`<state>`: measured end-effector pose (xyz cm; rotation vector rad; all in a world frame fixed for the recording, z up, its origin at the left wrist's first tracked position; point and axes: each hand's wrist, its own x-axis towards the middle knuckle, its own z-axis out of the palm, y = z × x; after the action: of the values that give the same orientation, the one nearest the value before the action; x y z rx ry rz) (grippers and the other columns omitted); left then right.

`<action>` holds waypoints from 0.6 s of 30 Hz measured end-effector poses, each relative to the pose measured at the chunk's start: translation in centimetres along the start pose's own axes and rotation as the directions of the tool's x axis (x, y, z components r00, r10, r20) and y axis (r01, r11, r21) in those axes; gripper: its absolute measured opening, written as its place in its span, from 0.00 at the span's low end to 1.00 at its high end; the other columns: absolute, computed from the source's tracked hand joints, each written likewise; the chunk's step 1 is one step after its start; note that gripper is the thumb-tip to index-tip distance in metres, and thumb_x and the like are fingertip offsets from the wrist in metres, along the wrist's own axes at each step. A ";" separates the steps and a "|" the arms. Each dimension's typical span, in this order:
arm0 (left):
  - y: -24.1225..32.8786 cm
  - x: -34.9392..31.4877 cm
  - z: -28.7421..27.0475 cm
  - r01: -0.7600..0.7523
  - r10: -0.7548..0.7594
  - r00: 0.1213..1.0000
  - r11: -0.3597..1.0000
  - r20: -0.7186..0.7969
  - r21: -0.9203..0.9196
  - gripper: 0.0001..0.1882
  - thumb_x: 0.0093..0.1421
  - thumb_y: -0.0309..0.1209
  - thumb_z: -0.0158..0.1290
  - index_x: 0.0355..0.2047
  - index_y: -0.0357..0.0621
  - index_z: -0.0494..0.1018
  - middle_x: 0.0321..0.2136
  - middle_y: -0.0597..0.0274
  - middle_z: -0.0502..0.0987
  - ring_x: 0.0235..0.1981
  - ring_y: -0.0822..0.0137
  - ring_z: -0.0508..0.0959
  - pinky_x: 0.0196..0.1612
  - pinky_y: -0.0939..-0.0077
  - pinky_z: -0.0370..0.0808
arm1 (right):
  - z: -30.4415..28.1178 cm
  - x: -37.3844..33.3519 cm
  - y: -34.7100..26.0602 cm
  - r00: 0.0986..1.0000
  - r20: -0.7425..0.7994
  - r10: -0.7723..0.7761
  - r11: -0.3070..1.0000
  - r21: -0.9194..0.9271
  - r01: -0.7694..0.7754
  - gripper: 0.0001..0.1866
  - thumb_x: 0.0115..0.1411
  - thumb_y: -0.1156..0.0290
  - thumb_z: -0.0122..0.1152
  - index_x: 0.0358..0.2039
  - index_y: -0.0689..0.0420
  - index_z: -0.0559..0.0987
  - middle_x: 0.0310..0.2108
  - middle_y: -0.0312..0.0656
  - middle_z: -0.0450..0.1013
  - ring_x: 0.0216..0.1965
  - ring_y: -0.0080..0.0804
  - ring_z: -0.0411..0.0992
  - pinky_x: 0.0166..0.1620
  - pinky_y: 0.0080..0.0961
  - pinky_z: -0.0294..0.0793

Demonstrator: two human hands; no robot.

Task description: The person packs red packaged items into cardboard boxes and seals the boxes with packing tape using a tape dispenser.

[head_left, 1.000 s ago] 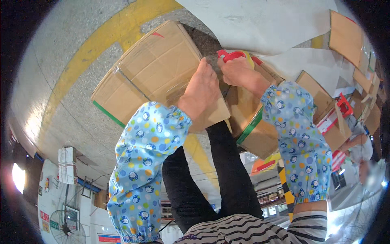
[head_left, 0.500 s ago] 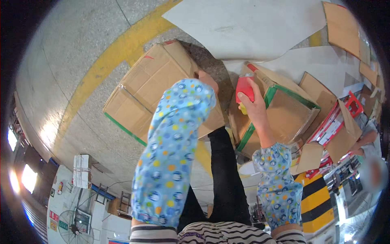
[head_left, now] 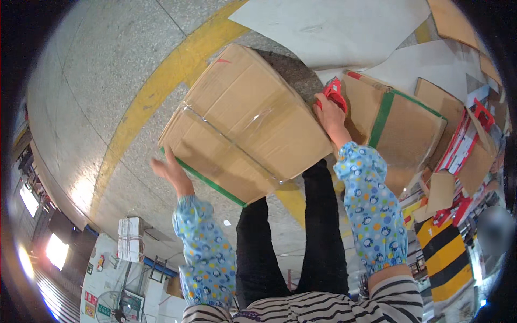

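Brown cardboard box (head_left: 242,116), its lower left edge lined with a green strip (head_left: 211,181), sits in front of the person between the two hands, a long shiny strip (head_left: 231,140) crossing its broad upper face. Its near side comes right up to the legs in black trousers (head_left: 258,247), one corner overlapping the left knee in view; whether they touch, I cannot tell. The left hand (head_left: 173,171) is spread, fingers apart and holding nothing, at the green edge; contact with the cardboard is unclear. The right hand (head_left: 331,116) is closed around a red plastic hand-held tool (head_left: 335,96), just beside the box's right edge. Room is tight there: a second brown cardboard box with green bands (head_left: 409,134) stands near, leaving a narrow gap that the right hand occupies. Beyond the far right edge, a large white sheet (head_left: 334,32) lies on the grey concrete floor (head_left: 116,59). Leftward that floor runs wide and open, crossed by a curved painted yellow line (head_left: 141,102)
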<state>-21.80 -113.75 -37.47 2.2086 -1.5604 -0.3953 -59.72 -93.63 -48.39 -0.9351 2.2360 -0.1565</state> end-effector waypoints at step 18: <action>-6.0 14.6 -2.8 0.140 0.063 0.724 0.962 0.686 -0.236 0.17 0.58 0.36 0.57 0.43 0.37 0.72 0.35 0.64 0.76 0.35 0.72 0.74 0.39 0.75 0.72 | 11.4 -9.1 -14.1 0.927 -0.139 0.349 0.898 0.332 -0.289 0.13 0.62 0.62 0.45 0.32 0.57 0.74 0.23 0.50 0.72 0.36 0.53 0.73 0.40 0.46 0.65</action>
<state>-10.69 -125.26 -37.89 1.9630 -1.6492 -1.5036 -39.69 -96.26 -46.83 -0.3888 2.4203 -0.4469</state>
